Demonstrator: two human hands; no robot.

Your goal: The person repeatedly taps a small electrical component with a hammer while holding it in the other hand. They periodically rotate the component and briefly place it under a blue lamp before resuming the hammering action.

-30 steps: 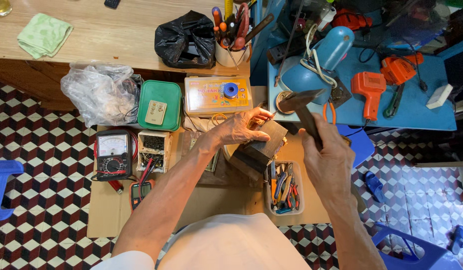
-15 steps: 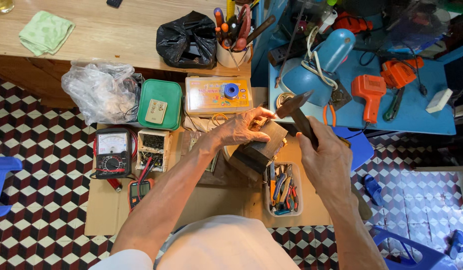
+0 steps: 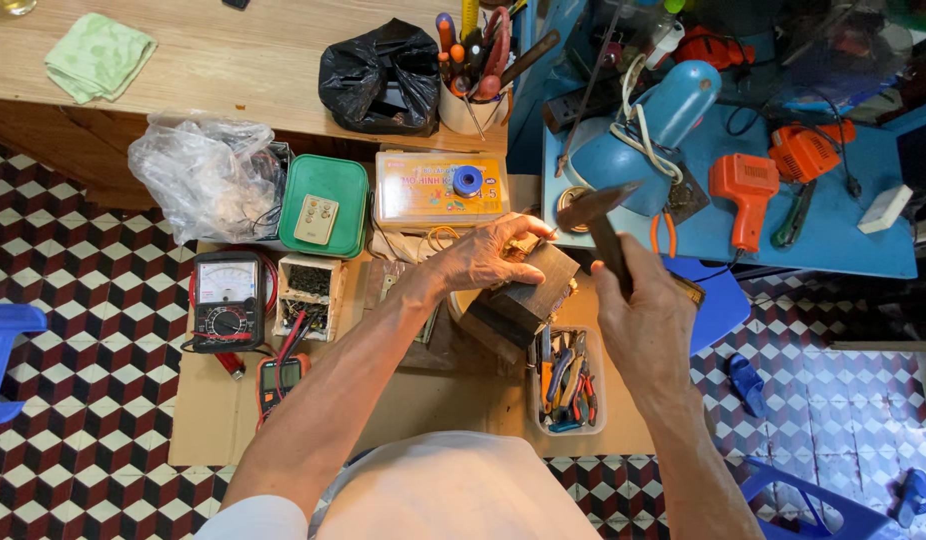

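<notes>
Seen from above, a person works at a low bench [image 3: 223, 420] covered with cardboard, over a checkered tile floor. The right hand [image 3: 648, 325] has its grip closed around the handle of a hammer [image 3: 598, 215], whose dark head is raised just above and to the right of a dark wooden block [image 3: 528, 300]. The left hand [image 3: 488, 255] rests on the top of that block, fingers curled over its far edge and pinching something small and brassy there; it is too small to identify, possibly a metal fitting. The block stands near the middle of the bench, tilted.

Just in front of the block is a clear tray of pliers and screwdrivers [image 3: 568, 385]. To the left lie an analog multimeter [image 3: 226, 300], a small digital meter [image 3: 281, 378] and a small open box of parts [image 3: 308, 295]. Behind them are a green lidded box [image 3: 325, 205], an orange case with a blue tape roll on it [image 3: 438, 190], a crumpled clear plastic bag [image 3: 203, 170] and a black bag [image 3: 378, 80]. To the right stand a blue desk lamp [image 3: 638, 130] and an orange soldering gun [image 3: 743, 195].
</notes>
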